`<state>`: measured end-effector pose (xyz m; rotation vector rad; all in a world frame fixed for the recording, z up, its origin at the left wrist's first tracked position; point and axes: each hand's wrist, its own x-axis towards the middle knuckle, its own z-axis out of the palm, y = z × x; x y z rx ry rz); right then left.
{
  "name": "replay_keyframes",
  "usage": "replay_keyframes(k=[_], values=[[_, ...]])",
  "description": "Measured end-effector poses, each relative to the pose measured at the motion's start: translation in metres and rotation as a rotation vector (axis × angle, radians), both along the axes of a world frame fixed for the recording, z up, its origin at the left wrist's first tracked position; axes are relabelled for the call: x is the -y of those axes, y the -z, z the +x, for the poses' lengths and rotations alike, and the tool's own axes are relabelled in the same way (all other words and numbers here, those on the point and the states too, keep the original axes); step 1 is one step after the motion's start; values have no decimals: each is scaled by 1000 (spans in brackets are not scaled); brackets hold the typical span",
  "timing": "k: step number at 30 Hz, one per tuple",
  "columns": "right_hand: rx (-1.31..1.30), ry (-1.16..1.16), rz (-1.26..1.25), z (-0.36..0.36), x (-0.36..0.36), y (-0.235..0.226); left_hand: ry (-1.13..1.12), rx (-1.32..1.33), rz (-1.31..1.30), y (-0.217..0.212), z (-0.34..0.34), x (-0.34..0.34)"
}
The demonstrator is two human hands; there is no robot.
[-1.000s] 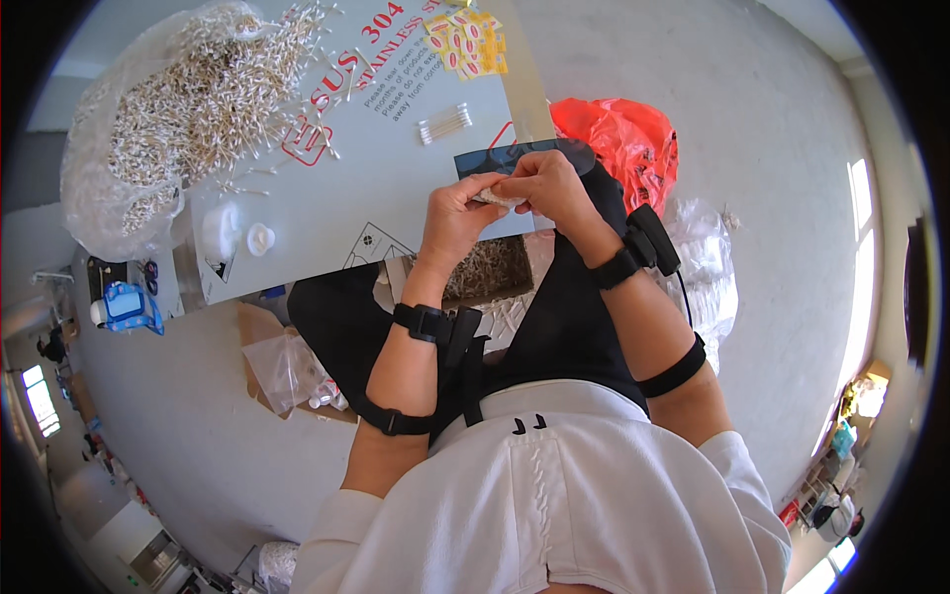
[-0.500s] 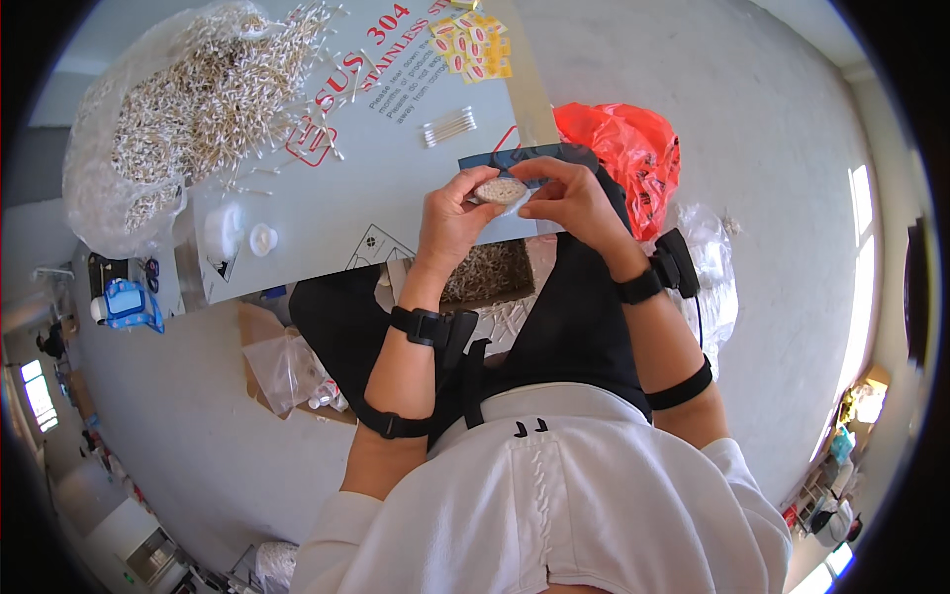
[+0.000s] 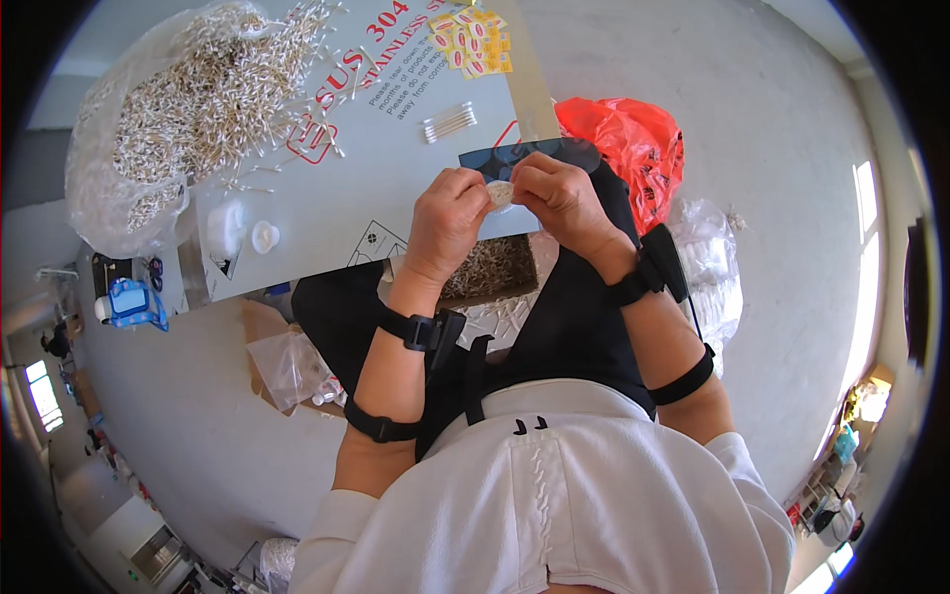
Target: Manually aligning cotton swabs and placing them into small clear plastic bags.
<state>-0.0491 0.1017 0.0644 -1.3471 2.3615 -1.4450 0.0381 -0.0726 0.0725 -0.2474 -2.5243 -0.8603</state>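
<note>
My left hand (image 3: 447, 220) and my right hand (image 3: 559, 196) meet above the near edge of a grey sheet (image 3: 396, 168). Between their fingertips they pinch a small round white container (image 3: 501, 193). A dark blue card (image 3: 515, 153) lies just behind the hands. A short row of cotton swabs (image 3: 450, 122) rests on the sheet beyond them. A box of swabs (image 3: 490, 269) sits under my wrists, on my lap.
A large heap of cotton swabs (image 3: 188, 109) spills from a clear bag at the far left. Yellow sticker sheets (image 3: 473, 42) lie at the top. A red plastic bag (image 3: 628, 148) and clear bags (image 3: 708, 267) sit to the right. A white lid (image 3: 264, 236) lies on the sheet.
Both hands have moved slightly away from me and the small round container has turned between the fingertips. The heap and bags stay put.
</note>
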Motion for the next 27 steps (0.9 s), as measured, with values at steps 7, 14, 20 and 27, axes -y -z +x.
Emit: replay_keyframes(k=[7,14,20,27], values=[[-272,62,-48,15,4,-7,20,-44,-52,-5,-3,-4],[-273,17,60,-1,13,-2,-23,-66,-92,-13,-2,-1],[-195,71,59,17,13,2,-92,162,202,-14,2,1],[-15,87,-35,17,15,6,-62,233,241,12,6,14]])
